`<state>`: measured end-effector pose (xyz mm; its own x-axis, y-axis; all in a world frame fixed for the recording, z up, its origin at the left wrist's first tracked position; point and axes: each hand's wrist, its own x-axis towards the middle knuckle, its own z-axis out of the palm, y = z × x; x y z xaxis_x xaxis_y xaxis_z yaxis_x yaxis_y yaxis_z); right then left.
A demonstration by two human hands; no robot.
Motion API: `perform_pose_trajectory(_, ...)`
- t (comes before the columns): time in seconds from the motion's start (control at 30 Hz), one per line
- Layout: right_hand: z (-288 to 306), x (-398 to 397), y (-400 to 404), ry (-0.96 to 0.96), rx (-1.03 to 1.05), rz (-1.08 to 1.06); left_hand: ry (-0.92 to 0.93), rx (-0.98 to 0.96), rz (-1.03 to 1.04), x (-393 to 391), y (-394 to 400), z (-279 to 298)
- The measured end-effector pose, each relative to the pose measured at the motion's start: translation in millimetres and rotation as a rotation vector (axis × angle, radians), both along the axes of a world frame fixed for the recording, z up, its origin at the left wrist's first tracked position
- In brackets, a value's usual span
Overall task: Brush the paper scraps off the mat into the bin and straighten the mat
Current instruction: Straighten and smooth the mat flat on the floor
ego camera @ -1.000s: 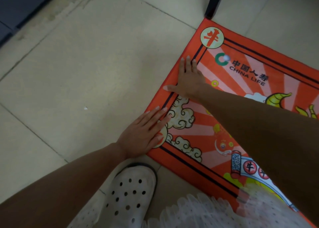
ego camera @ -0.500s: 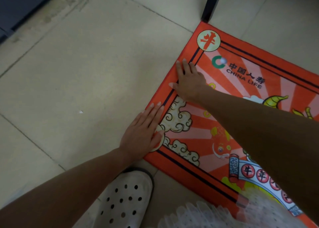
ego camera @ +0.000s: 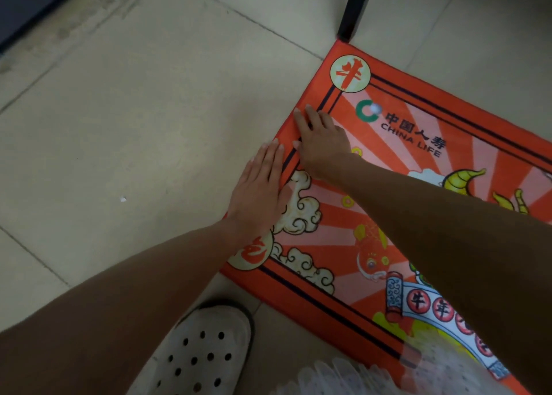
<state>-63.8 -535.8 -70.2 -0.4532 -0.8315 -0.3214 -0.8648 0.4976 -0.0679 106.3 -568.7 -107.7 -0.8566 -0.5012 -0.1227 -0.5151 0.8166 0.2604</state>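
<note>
A: Where does the mat lie?

B: On the tiled floor, an orange printed mat whose far corner sits right at the foot of a dark furniture leg. Only part of the mat is in view; it runs out of the picture away from that leg

A: And the hands?

B: Both rest along the mat's side edge, the one running from the leg's corner toward the person. The right hand lies palm down on the mat's border, closer to the leg, fingers straight and close together, holding nothing. The left hand lies flat just beside it, farther from the leg, fingers straight and narrow too, with its palm straddling the mat's edge and its outer side over the floor. The two hands are nearly touching

A: Any scraps?

B: One small white fleck lies on the floor, well apart from the mat, on the side of the left hand. A pale round spot sits on the green logo near the mat's leg corner; I cannot tell whether it is paper or glare

A: What else?

B: A white perforated clog on the floor just off the mat's near corner, and a bit of white frilly fabric overlapping the mat's near edge
</note>
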Motion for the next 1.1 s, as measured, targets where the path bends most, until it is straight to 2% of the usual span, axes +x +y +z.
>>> perform_pose_trajectory(0.2, -2.5, -0.6, 2.0, -0.027, -0.031, -0.012, 0.007, 0.058, 0.0, -4.0, -4.2, 3.1)
perform_pose_trajectory(0.47, -0.1, -10.3, 9.2, -0.034, -0.051, 0.029, 0.05, -0.049, -0.05, 1.0, -7.0, -3.8)
perform_pose_trajectory(0.6, 0.7, -17.6, 9.2, -0.045, -0.075, -0.037, 0.053, -0.056, -0.056, -6.4, -12.2, -2.9)
perform_pose_trajectory(0.9, -10.7, -56.9, 1.7, -0.052, -0.08, -0.145, 0.089, 0.013, -0.041, -61.4, -28.7, -3.4)
perform_pose_trajectory(1.1, -19.9, -90.1, -18.6, -0.052, -0.153, -0.192, 0.162, 0.067, 0.008, -112.1, -39.1, -2.8)
